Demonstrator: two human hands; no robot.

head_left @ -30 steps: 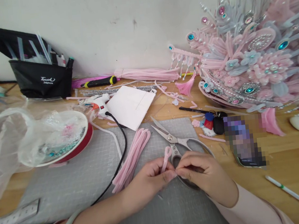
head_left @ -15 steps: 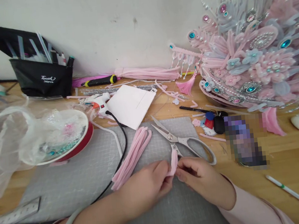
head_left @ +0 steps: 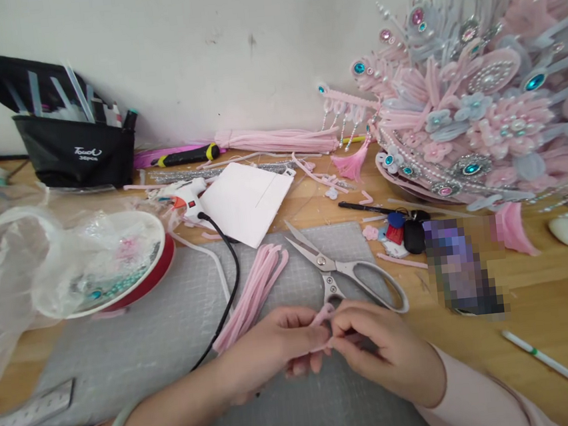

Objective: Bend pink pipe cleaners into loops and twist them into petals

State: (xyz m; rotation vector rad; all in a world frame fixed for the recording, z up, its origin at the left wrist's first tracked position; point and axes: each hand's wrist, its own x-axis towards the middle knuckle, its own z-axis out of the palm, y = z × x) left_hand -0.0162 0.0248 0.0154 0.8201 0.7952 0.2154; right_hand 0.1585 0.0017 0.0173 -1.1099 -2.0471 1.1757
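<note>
Just in front of the scissors, my left hand (head_left: 279, 344) pinches a short pink pipe cleaner (head_left: 324, 312) bent into a small loop. Fingertips of my right hand (head_left: 387, 344) close on the same piece from the other side, partly hiding it. A folded bundle of pink pipe cleaners (head_left: 254, 293) lies beyond my left wrist. The scissors (head_left: 330, 266) rest spread apart on the grey cutting mat (head_left: 142, 360), their handles close behind my right hand.
At left are a white-and-red bowl (head_left: 167, 251) of beads under plastic and a black case (head_left: 82, 152). A glue gun (head_left: 192, 198) with its cord lies by a white pad (head_left: 247, 203). A decorated pink headdress (head_left: 484, 100) fills the right back; a white pen (head_left: 560, 370) lies at right.
The pink piece stood upright between my fingers before; now it is bent over lower. My left hand has turned, its thumb lying along the piece. The view has shifted slightly.
</note>
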